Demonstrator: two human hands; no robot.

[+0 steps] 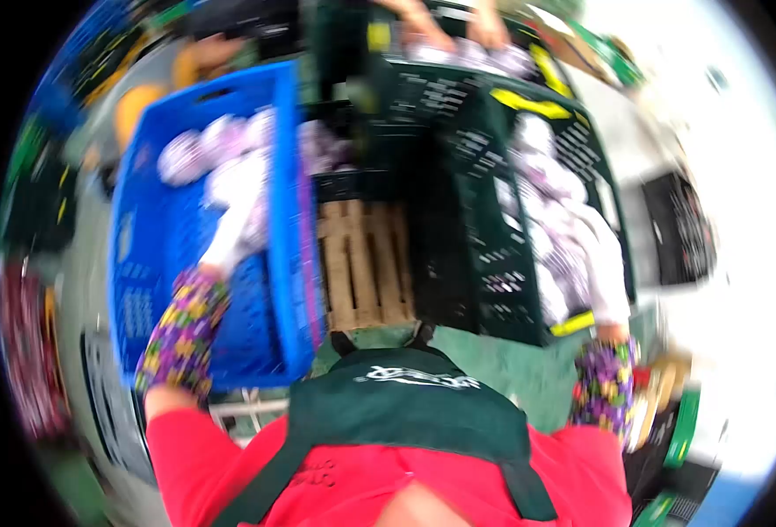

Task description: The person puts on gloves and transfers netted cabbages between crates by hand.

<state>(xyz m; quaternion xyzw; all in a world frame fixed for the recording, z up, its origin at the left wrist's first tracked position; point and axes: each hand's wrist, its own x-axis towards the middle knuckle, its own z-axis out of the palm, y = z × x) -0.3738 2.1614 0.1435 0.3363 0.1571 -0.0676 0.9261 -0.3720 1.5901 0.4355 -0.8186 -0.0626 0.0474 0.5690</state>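
My left hand (240, 189), in a white glove, reaches into a blue crate (129, 299). It touches or lies against rounded purple-and-white bundles (186, 156) at the crate's far end; blur hides their exact kind. On the right, my right hand (597, 250), also white-gloved, is inside a dark green crate (506, 263) along its right wall. Similar pale purple bundles (550, 180) lie beside and under that hand. Motion smears the fingers of both gloves, so whether either one grips a bundle cannot be made out. Flowered sleeve covers reach up both forearms.
Between the crates lies a wooden pallet (363, 263). Another person's hands (454, 31) work over bundles in a far dark crate. A black crate (679, 228) stands at the right, and red net sacks (32, 351) lie at the far left.
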